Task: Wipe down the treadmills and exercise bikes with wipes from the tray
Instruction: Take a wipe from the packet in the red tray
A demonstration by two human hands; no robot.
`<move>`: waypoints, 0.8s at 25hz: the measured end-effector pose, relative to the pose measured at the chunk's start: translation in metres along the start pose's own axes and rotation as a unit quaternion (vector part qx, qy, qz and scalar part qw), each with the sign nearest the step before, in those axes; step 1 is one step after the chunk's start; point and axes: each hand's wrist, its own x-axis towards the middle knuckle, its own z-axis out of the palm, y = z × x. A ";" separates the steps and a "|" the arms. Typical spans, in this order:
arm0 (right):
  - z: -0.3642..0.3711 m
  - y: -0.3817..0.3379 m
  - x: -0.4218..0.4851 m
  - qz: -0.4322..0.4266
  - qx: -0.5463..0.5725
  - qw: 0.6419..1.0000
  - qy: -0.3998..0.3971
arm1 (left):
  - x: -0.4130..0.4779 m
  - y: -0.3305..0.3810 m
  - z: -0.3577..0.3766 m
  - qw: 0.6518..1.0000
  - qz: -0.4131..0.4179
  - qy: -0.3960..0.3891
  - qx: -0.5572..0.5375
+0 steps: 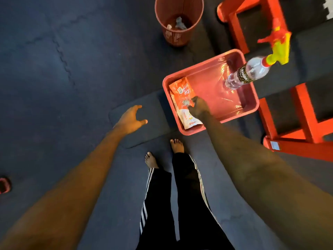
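Where the wipe pack [180, 92] lies, right hand [199, 107] pinches it.

The right hand [198, 107] lies in shadow over the wipes pack [180, 91], hiding its opening. Its fingertips merge with a pale scrap [186, 102], possibly a wipe, and the grip cannot be made out. Just beyond that hand, the spray bottle [246, 73] has a blurred trigger head and an unreadable label. Farther beyond, the bin [177, 36] is cut by the top edge, its crumpled contents too small to name. Right of the hand, the orange frame [304, 121] runs off the edge. Far to its left, a red object [4, 184] is cropped.
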 end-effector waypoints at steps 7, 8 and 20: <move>0.021 -0.015 0.020 0.066 0.088 0.991 0.072 | 0.018 -0.001 -0.011 0.999 -0.037 0.009 -0.013; 0.021 -0.017 0.018 0.064 0.091 0.991 0.078 | 0.018 -0.003 -0.010 0.999 -0.041 0.002 -0.012; -0.002 -0.013 0.011 0.099 0.121 0.986 0.054 | 0.015 -0.009 -0.017 0.998 -0.054 -0.002 -0.035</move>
